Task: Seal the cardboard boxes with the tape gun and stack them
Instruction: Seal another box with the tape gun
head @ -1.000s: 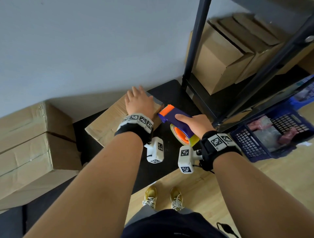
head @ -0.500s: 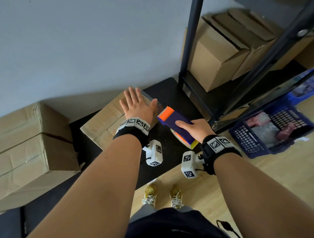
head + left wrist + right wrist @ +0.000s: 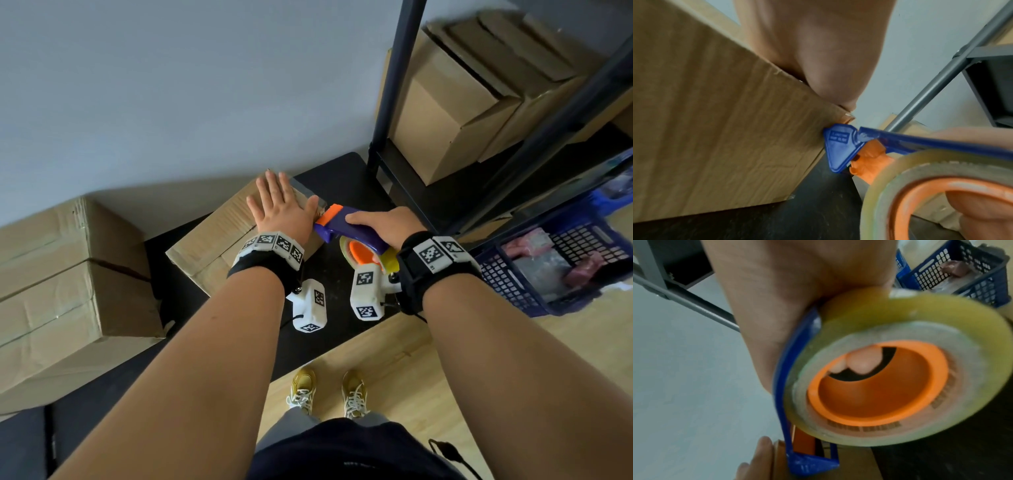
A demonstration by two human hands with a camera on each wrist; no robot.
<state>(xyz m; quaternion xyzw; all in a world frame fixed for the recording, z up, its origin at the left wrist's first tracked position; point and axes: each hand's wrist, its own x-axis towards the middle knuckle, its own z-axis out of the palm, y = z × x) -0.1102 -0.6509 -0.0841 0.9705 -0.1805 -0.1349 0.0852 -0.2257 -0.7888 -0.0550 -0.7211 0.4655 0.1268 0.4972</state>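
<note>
A small cardboard box (image 3: 219,236) lies on the black table (image 3: 335,178) by the wall. My left hand (image 3: 277,205) presses flat on its top with fingers straight and spread. My right hand (image 3: 383,226) grips the blue and orange tape gun (image 3: 346,228), whose front end touches the box's right edge. In the left wrist view the gun's blue nose (image 3: 838,146) sits against the box side (image 3: 715,129) below my thumb. In the right wrist view the clear tape roll (image 3: 890,369) on its orange hub fills the frame, with my fingertips (image 3: 861,363) seen through the hub.
Two larger taped boxes (image 3: 68,291) are stacked at the left. A black metal rack (image 3: 397,85) at the right holds more cardboard boxes (image 3: 455,109). A blue plastic basket (image 3: 555,267) with wrapped items sits at the right. Wooden floor and my shoes (image 3: 329,390) show below.
My left hand has slid farther over the box top and spread flat. My right hand has brought the tape gun left until its front end meets the box's right edge.
</note>
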